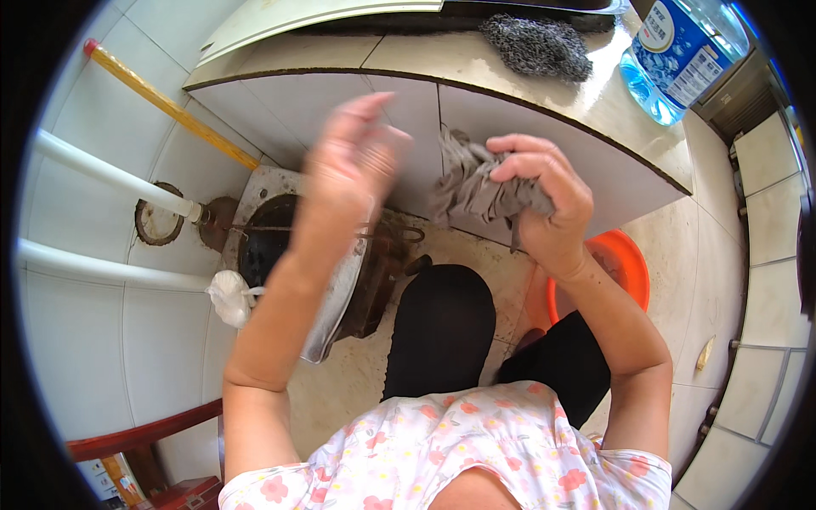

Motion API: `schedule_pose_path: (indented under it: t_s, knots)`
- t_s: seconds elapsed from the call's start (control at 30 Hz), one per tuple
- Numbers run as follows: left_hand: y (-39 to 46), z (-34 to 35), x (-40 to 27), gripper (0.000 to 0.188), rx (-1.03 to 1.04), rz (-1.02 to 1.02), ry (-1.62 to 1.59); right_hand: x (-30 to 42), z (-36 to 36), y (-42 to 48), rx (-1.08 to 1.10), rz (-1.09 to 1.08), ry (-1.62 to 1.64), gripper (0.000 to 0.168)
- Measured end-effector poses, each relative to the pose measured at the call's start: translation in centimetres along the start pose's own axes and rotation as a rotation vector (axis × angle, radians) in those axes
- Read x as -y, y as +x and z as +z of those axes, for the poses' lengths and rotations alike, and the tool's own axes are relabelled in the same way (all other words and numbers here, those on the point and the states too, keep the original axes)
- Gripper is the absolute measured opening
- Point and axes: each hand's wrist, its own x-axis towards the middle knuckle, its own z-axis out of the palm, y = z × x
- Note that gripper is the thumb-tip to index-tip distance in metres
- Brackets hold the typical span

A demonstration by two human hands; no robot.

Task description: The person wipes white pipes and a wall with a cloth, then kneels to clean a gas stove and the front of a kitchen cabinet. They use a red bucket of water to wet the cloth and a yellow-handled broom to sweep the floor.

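Observation:
A crumpled grey-brown cloth [475, 185] is in my right hand [554, 194], the fingers curled over its upper side. Hand and cloth are in front of the white tiled side [612, 166] of a counter. My left hand [357, 150], blurred, is raised to the left of the cloth with its fingers apart and nothing in it. Under my left forearm stands a stained metal stove [344, 296] with a pale rim and a dark round opening. An orange plastic basin [637, 268] sits on the floor below my right forearm, partly hidden.
On the counter top [446, 54] are a dark steel-wool scourer [539, 48] and a clear bottle of blue liquid [682, 64]. Two white pipes [115, 172] and a wooden stick [172, 115] are at the left wall. A tied white plastic bag [231, 298] touches the stove.

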Motion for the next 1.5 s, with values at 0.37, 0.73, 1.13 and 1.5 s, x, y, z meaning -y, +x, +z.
schedule_pose_path:
  t_s: [0.37,0.73,1.13,1.5]
  knots:
    - [-0.9,9.8,4.4,0.026,-0.22,-0.195,-0.614,9.3,-5.1,-0.1,0.229,-0.179,-0.005,0.04]
    - [7.9,4.8,8.5,0.062,-0.944,-0.017,-0.26,14.9,-7.9,-3.9,0.322,-0.189,0.196,0.022]
    - [7.9,5.8,9.7,0.053,-1.027,-0.11,-0.276,13.3,-8.4,-4.4,0.429,-0.091,0.275,0.005]
    - [8.0,2.7,13.3,0.064,-0.796,-0.191,-0.48,8.3,-9.4,-2.6,0.15,0.053,-0.138,0.018]
